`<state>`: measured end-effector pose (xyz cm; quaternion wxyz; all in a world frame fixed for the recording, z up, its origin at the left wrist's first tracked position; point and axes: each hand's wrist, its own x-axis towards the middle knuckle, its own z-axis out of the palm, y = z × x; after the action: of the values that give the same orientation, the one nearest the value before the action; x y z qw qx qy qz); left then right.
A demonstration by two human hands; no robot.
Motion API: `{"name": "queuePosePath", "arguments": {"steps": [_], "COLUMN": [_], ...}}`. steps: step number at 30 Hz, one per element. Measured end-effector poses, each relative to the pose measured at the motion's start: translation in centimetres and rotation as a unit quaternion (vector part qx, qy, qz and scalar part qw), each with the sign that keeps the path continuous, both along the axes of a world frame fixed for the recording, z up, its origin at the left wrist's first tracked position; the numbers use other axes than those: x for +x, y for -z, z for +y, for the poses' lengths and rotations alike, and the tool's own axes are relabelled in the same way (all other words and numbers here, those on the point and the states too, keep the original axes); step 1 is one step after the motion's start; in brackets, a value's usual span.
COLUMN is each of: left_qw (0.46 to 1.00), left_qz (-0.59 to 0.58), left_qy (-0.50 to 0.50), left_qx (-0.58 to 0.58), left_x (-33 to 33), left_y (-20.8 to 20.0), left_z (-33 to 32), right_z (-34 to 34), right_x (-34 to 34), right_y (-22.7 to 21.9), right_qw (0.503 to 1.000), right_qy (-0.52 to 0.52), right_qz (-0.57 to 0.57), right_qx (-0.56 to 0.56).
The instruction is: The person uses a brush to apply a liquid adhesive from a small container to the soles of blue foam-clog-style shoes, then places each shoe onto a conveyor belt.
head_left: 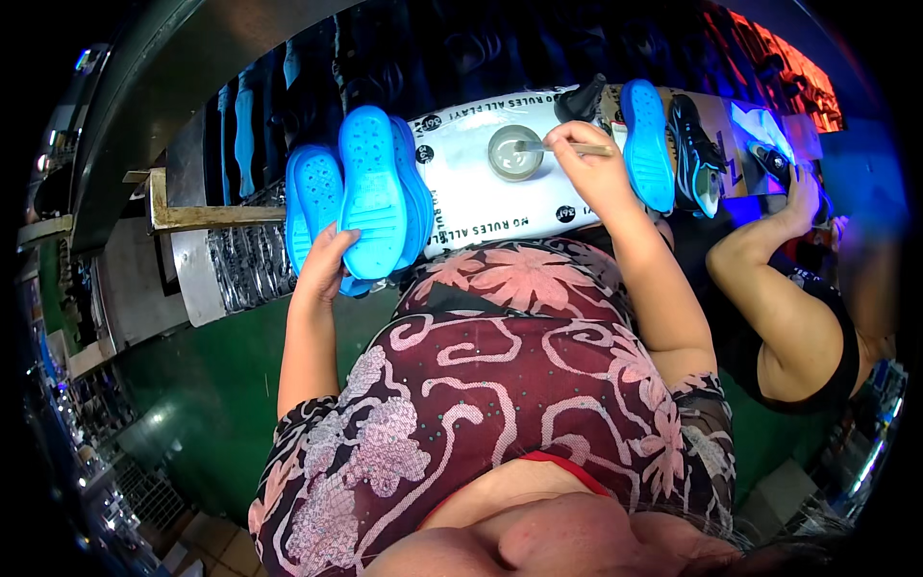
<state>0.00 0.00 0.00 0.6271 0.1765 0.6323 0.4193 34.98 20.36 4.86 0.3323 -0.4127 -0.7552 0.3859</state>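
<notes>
Pinching a leftward-pointing brush (540, 146), the right hand (590, 165) curls beside a bowl (513, 169).

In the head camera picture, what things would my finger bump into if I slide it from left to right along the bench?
Wooden bar → blue soles → bowl → right hand → another blue sole → black shoe → co-worker's hand.

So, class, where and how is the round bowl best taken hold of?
Probably pinch the bowl at its left rim, coming from the left: the brush and right hand occupy its right side, while the white sheet lies bare just left of it.
</notes>
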Motion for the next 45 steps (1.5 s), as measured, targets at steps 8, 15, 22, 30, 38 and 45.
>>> {"name": "queuePosePath", "arguments": {"steps": [8,15,22,30,38,45], "left_qw": [0.981,0.943,0.884,0.799,0.745,0.737], "left_qz": [-0.085,0.165,0.296,0.422,0.448,0.461], "left_qy": [-0.023,-0.069,-0.025,0.008,0.022,0.048], "left_qx": [0.175,0.282,0.362,0.427,0.493,0.492], "left_x": [6.2,11.5,13.3,13.4,13.0,13.0], "left_y": [-5.1,-7.0,-7.3,-6.9,-7.2,-7.3], "left_z": [1.2,5.6,7.5,7.6,7.7,7.3], "right_z": [-1.5,-3.8,-6.7,-6.8,-6.9,-6.5], "right_x": [-0.1,1.1,0.6,-1.1,-0.2,-0.9], "right_y": [0.8,-3.0,-6.4,-6.1,-6.0,-6.4], "right_qw": [0.994,0.963,0.984,0.97,0.977,0.971], "right_qy": [0.048,0.091,-0.066,-0.054,-0.033,-0.073], "right_qz": [0.084,0.219,0.095,0.074,0.052,0.026], "right_qx": [-0.056,-0.126,0.132,0.226,0.203,0.225]}}
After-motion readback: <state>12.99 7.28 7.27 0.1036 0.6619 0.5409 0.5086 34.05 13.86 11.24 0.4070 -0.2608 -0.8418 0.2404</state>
